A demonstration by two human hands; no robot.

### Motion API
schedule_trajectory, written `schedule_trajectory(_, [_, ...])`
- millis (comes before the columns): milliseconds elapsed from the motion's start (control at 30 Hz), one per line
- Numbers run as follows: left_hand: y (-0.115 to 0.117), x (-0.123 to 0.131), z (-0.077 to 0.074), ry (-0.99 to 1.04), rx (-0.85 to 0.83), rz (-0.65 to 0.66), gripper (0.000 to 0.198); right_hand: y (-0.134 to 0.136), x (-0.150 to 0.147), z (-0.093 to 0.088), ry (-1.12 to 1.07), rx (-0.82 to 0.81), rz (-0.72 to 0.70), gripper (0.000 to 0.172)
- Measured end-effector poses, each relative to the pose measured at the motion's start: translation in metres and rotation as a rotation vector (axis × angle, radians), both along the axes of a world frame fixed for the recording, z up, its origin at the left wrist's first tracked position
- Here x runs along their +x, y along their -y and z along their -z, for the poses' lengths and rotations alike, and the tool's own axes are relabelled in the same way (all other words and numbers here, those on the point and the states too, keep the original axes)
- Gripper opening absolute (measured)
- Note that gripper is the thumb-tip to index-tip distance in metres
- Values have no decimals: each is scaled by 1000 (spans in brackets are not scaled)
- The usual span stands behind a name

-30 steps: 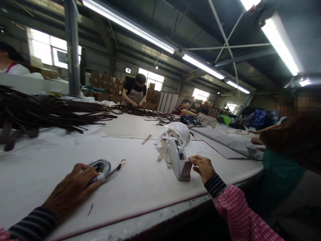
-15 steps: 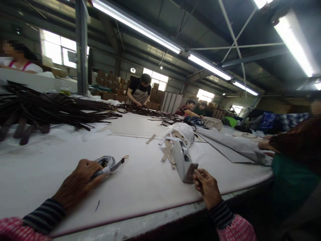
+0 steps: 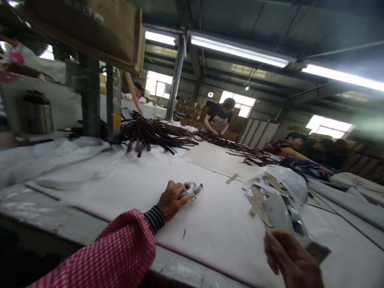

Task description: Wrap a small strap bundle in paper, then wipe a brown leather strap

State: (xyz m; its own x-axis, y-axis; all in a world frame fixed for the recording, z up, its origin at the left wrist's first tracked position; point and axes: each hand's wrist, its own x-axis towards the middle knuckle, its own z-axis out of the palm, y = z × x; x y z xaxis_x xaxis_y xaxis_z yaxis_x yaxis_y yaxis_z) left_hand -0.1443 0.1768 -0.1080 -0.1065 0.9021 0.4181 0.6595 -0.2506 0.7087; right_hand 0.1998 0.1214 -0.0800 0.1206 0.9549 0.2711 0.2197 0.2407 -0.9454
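My left hand is closed around a coiled grey strap just above the white tabletop. Metal fittings and a small ring show at the strap's far end. In the lower right, my right hand has its thumb and fingers pinched together, partly blurred. Whatever lies between those fingertips is too small to make out. Right behind this hand stands a grey tape dispenser, its front end partly covered by the hand. Beige and white strips lie beside the dispenser, spilling from a clear plastic bag.
A heap of dark brown straps covers the table's far left, near a post. A brown bag hangs at upper left. Across the table, a person handles straps. Grey sheet material lies at right.
The view has swung left, so everything sits further right. My right hand has left the dispenser's cutting end and moved toward its near left side. My left hand still holds the strap.
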Motion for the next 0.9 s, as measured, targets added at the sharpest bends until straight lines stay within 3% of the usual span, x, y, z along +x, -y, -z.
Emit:
schedule_trajectory(133, [2,1,-1,14,-4,14,21,-26,-110,-25,-150,-59,-403,40])
schedule_trajectory(267, [2,1,-2,5,-22,21,22,-59,-165,-10,-208,-181,-595,39])
schedule_trajectory(467, [3,2,-2,-40,-18,6,19,-80,-176,16,-203,-220,-515,41])
schedule_trajectory(900, [6,5,-8,-238,25,-36,12,-71,-177,17,-333,-305,-552,43])
